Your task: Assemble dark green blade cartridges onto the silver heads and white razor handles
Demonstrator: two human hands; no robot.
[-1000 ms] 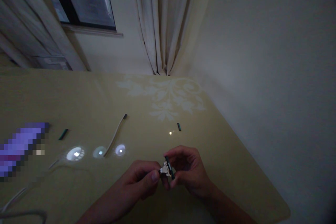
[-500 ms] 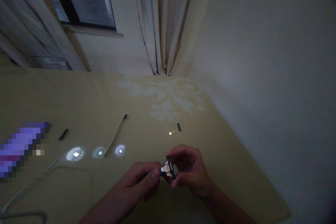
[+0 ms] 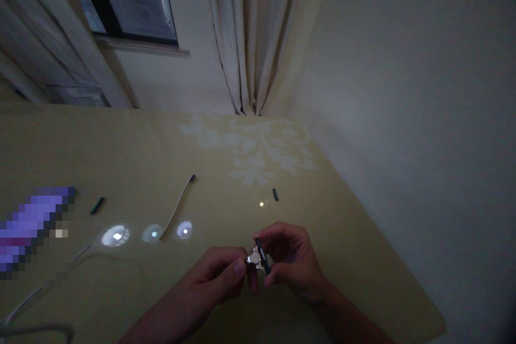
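Note:
Between my hands, above the near part of the table, is a small shiny metal piece (image 3: pixel 253 259) with a dark bar (image 3: pixel 263 256) across its right end. My left hand (image 3: pixel 221 277) pinches the left end of the metal piece between thumb and forefinger. The thumb and forefinger of my right hand (image 3: pixel 296 260) grip the two ends of the dark bar. Beyond my hands, a short dark strip (image 3: pixel 276 194) lies on the table. What joins the metal piece to the bar is too small to make out.
On the yellowish table (image 3: pixel 342 215) are a white cable (image 3: pixel 176 207) with a dark tip, another dark strip (image 3: pixel 97 206), and a pixelated purple object (image 3: pixel 36 220) at the left. A wall (image 3: pixel 423 118) borders the right side; curtains (image 3: pixel 252 32) hang behind.
A finger beneath the metal piece now points further down. Both hands keep their grip in nearly the same place, and the dark bar has shifted very slightly.

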